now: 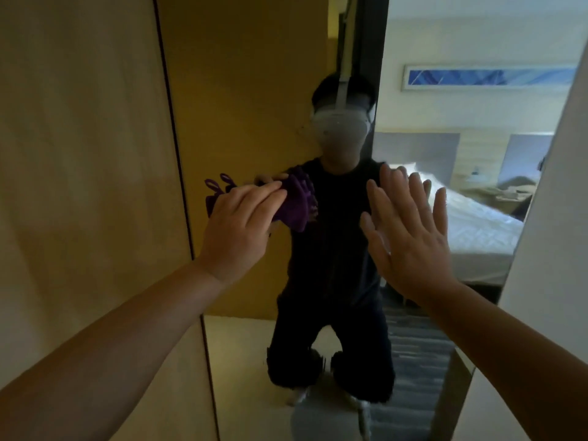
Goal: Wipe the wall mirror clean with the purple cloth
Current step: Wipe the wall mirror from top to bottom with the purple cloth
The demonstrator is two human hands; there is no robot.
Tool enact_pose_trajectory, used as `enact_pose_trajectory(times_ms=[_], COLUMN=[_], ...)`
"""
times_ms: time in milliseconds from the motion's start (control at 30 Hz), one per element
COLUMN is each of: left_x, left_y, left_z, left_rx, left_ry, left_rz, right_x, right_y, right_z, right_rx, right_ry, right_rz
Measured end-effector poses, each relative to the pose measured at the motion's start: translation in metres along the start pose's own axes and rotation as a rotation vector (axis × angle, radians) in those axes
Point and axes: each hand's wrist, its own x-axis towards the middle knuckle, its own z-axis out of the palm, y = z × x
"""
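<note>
Here, head view only:
- Left hand (237, 224) is closed on the purple cloth (294, 203), pressing it to the wall mirror (254, 90) near the mirror's left edge, at chest height of the reflection.
- Right hand (410, 230) is flat and fully spread, palm toward the glass, holding nothing; contact with the glass cannot be told.
- The wooden panel (79, 154) borders the mirror on the left.
- A bed (477, 230) shows in the reflection.
</note>
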Motion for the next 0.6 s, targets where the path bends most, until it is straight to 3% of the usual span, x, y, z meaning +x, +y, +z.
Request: enact_pose_trajectory(times_ms=[133,400,600], left_x=[-0.047,-0.144,-0.111], left_y=[0.015,0.052,0.055], left_z=[0.012,0.026,0.003], left_rx=[0.015,0.124,0.081], left_ry=[0.108,0.149,0.196], left_rz=[0.034,0.083,0.011], right_x=[-0.066,-0.104,-0.103], right_y=[-0.022,-0.037,-0.037], right_z=[0.031,0.068,0.068], right_rx=[-0.048,-0.247,-0.299], right_ry=[0.069,-0.079,-0.096], right_rz=[-0.035,0.034,0.044])
